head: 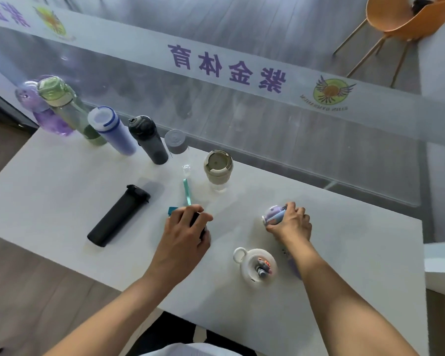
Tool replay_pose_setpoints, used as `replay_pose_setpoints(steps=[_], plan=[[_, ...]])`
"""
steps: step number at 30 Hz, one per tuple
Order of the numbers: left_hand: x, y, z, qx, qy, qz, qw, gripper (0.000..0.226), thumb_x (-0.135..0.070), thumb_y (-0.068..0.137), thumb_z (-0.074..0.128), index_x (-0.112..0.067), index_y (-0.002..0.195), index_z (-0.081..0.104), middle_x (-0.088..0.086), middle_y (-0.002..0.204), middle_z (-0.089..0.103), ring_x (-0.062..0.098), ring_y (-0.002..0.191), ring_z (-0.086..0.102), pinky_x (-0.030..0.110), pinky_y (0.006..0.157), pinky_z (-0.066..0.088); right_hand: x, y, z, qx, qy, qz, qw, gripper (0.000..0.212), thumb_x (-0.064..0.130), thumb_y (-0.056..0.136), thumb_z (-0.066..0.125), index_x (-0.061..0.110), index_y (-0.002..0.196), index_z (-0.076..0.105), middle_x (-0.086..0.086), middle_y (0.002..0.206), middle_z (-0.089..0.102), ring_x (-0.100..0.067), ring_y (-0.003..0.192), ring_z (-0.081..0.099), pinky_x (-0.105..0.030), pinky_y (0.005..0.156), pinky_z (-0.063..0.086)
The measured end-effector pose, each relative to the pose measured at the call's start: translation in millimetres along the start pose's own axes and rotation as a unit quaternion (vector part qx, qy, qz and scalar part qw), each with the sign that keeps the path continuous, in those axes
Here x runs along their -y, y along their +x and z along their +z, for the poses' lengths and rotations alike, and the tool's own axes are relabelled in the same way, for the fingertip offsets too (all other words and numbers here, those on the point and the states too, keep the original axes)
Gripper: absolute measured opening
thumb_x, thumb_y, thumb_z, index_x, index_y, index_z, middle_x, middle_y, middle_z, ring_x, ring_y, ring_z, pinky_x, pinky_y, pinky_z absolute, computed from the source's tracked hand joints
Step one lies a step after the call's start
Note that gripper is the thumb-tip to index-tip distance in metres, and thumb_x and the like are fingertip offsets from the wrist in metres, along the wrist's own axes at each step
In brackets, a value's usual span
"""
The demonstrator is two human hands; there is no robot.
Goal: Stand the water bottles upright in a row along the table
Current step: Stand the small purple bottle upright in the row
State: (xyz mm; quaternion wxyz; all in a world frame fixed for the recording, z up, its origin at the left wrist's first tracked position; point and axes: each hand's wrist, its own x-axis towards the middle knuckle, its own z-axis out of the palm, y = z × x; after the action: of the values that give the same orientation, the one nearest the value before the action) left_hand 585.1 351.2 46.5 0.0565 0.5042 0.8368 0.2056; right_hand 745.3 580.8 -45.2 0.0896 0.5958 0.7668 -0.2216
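Several bottles stand upright in a row along the far edge of the white table (62,191): purple (45,116), green (67,109), blue-lidded lavender (113,132), dark grey (149,140), clear with a grey cap (177,147), and a short beige-lidded one (218,168). A black bottle (117,215) lies on its side. My left hand (188,229) is closed on a dark bottle with a teal strap (186,192), mostly hidden beneath it. My right hand (290,222) grips a lying lavender bottle (274,214) near its cap. A white bottle with a loop handle (257,265) stands between my forearms.
A glass partition (242,119) with purple lettering runs right behind the row of bottles. An orange chair (401,19) stands beyond it at the top right. The table's right edge is near my right arm, and wooden floor (36,291) shows on the left.
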Motion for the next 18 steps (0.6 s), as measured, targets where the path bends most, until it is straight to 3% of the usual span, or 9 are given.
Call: replay_pose_setpoints(steps=[3,10,15,18], plan=[[-0.1,0.3,0.6,-0.005,0.005,0.001,1.000,0.027,-0.014,0.084,0.067,-0.020,0.110,0.063,0.001,0.121,0.056,0.027,0.111,0.046,0.041,0.089,0.046,3.6,-2.0,-0.4,-0.001,-0.006,-0.026,1.000,0.061,0.054,0.064,0.073,0.023,0.109,0.047,-0.008,0.114,0.053,-0.034,0.105,0.057,-0.039,0.091,0.045],[-0.4,4.4,2.1,-0.016,0.003,0.008,1.000,0.027,-0.014,0.082,0.069,-0.020,0.108,0.063,0.002,0.119,0.058,0.028,0.109,0.048,0.041,0.084,0.047,12.5,-7.2,-21.2,-0.049,0.052,-0.084,0.994,0.070,0.055,0.067,0.078,0.017,0.119,0.050,-0.012,0.115,0.055,-0.035,0.104,0.060,-0.042,0.093,0.048],[2.1,3.3,3.8,-0.027,0.004,0.016,0.999,0.027,-0.014,0.081,0.068,-0.020,0.107,0.063,0.001,0.117,0.058,0.029,0.108,0.049,0.039,0.083,0.046,29.6,-6.7,-44.2,-0.080,0.178,-0.096,0.976,0.099,0.051,0.066,0.085,0.018,0.146,0.037,-0.012,0.125,0.047,-0.032,0.116,0.056,-0.044,0.102,0.049],[4.4,1.7,4.3,-0.030,0.001,0.018,0.999,0.026,-0.013,0.081,0.068,-0.019,0.106,0.064,0.001,0.117,0.058,0.029,0.108,0.049,0.039,0.084,0.045,42.3,-5.2,-54.8,-0.100,0.220,-0.099,0.965,0.103,0.043,0.064,0.090,0.017,0.149,0.038,-0.008,0.126,0.041,-0.027,0.117,0.056,-0.036,0.104,0.048]])
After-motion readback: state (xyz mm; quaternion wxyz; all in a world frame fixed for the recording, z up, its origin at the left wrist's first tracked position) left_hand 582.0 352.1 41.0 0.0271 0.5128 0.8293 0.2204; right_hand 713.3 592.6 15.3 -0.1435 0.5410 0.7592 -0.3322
